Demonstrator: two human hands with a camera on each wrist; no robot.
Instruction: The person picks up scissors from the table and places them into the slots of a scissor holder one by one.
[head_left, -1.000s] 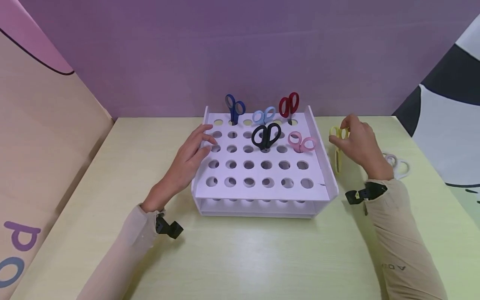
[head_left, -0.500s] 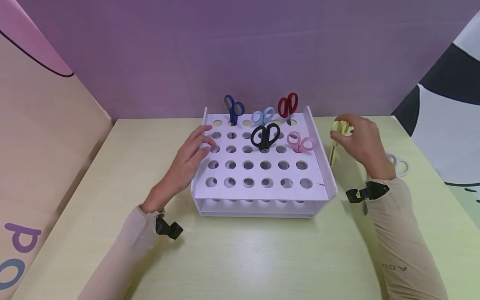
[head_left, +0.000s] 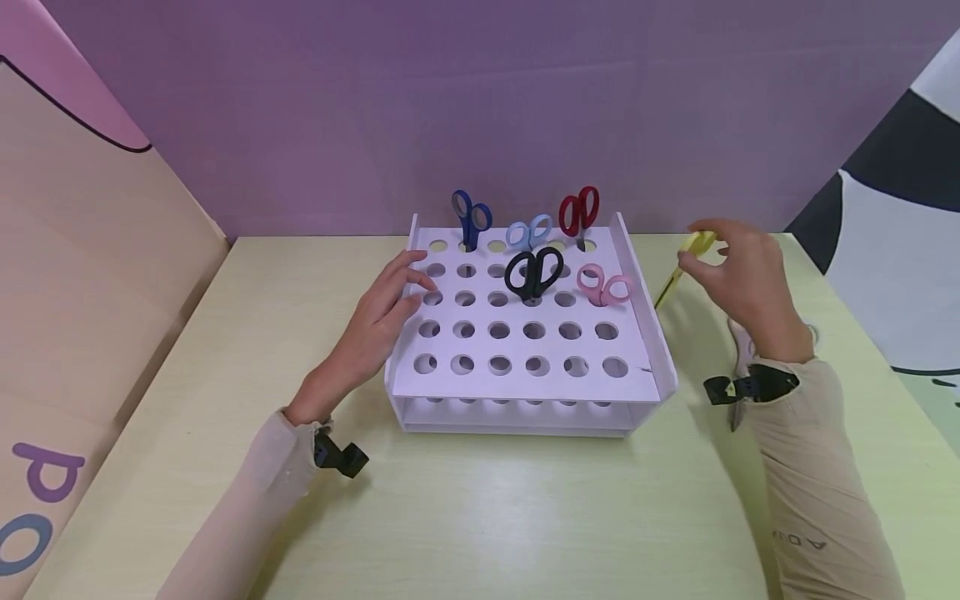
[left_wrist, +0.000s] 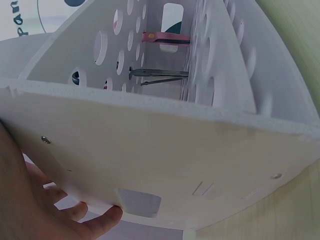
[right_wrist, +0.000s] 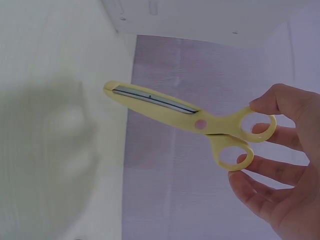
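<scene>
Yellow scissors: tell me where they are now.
In the head view, the yellow scissors are in the right hand, just right of the rack.

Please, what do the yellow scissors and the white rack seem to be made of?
Yellow scissors: apparently smooth plastic, faintly glossy, evenly coloured; the inset grey strip looks metallic. White rack: matte board, perhaps foamed plastic; its edge looks grainy.

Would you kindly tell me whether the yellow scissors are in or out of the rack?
Out: the right hand holds the yellow scissors beside the rack, no part inside it.
</scene>
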